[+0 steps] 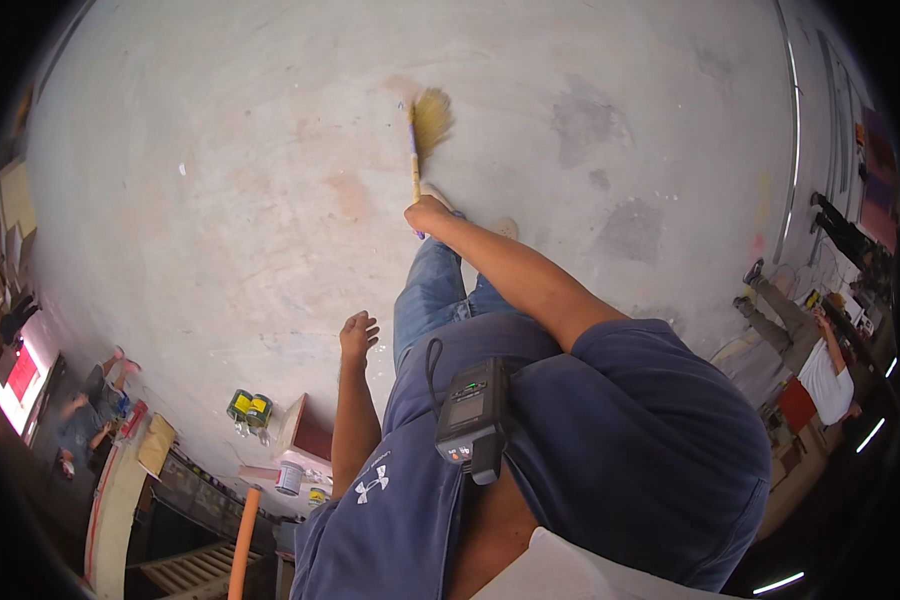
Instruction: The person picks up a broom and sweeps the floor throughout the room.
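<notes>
My right hand (428, 214) is closed around the handle of a broom (432, 122), in front of my legs. The broom has a fan of yellowish straw bristles and a light handle with a purple part, and its head reaches out over the grey floor (250, 150). My left hand (358, 334) hangs beside my left thigh, its fingers loosely bent and somewhat apart, with nothing in it. Part of one shoe shows beneath my right hand, and the other shoe is just right of it.
Green and yellow cans (250, 408) and a grey can (289, 478) stand at the lower left near a reddish box (310, 440). An orange pipe (244, 540) rises at the bottom. One person (827, 383) is at the right, another (85, 415) at the left. Long strips (795, 120) lie far right.
</notes>
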The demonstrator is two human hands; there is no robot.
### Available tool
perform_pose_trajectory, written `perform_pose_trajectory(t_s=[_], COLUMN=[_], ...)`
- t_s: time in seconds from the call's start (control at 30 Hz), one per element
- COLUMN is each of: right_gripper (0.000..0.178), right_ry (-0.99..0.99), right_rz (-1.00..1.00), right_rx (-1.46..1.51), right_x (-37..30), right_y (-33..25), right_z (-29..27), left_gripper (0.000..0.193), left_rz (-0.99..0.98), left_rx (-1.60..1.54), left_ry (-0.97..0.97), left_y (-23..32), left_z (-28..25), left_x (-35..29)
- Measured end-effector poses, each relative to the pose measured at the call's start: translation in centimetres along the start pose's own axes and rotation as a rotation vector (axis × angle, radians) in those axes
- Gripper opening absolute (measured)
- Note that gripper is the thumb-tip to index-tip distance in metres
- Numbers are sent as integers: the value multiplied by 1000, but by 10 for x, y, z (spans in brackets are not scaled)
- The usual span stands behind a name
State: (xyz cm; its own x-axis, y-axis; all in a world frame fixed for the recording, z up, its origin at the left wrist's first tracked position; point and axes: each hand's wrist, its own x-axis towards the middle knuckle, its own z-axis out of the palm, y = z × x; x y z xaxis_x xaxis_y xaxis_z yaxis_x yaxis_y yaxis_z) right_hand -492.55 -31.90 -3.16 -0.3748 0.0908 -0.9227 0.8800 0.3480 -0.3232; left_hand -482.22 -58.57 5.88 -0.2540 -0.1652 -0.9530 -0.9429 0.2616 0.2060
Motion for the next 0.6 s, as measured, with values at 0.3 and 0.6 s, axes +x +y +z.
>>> perform_pose_trajectory(t_s=[0.3, 0.6], right_gripper=[35, 23], right_ry=[-148, 509], right_rz=[-116, 47], right_rx=[545, 804], right_x=[-42, -48], right_y=[102, 253], right_z=[-119, -324], left_gripper=[32, 37], left_rz=[110, 271], left_rx=[36, 86], left_ry=[-19, 99], left_y=[31, 135], left_z=[19, 81], left_x=[19, -2])
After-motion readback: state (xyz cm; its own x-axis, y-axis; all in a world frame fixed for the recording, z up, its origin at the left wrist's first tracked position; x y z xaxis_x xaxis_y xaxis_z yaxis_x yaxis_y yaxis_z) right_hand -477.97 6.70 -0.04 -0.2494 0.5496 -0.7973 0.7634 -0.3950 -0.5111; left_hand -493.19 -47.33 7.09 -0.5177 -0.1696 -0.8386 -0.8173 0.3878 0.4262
